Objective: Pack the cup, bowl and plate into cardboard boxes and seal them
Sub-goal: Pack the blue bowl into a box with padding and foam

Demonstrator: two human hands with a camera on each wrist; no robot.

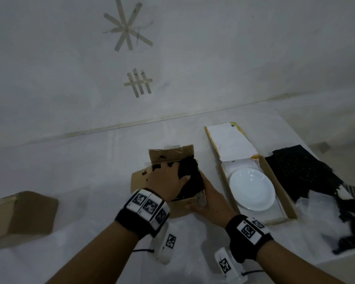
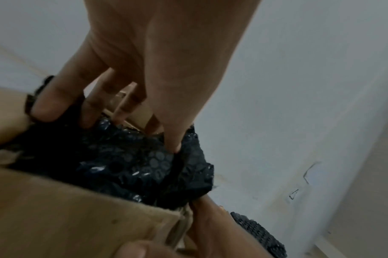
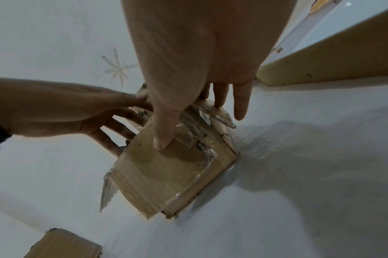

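My left grip (image 1: 168, 179) sits on top of the small open cardboard box (image 1: 178, 208) in the middle of the surface (image 1: 90, 165), fingers (image 2: 45, 104) spread and bent down into the black bubble wrap bundle (image 2: 127, 162) that fills the box, thumb pressed into its near side. What is wrapped inside I cannot tell. My right grip (image 1: 208, 201) clasps the box's right near corner: the thumb (image 3: 164, 137) lies flat on the taped side wall while the other fingers reach round the neighbouring wall. The box flaps stand open behind and to the left of my left grip.

Just to the right, the white plate (image 1: 252, 189) lies flat in a long shallow cardboard box (image 1: 281, 191) lined with white sheet, its lid folded back away from me. Further right, a sheet of black bubble wrap (image 1: 303, 171) lies spread on the surface beside some crumpled white wrap (image 1: 316, 212). Well apart at far left stands a closed cardboard box (image 1: 23, 218).
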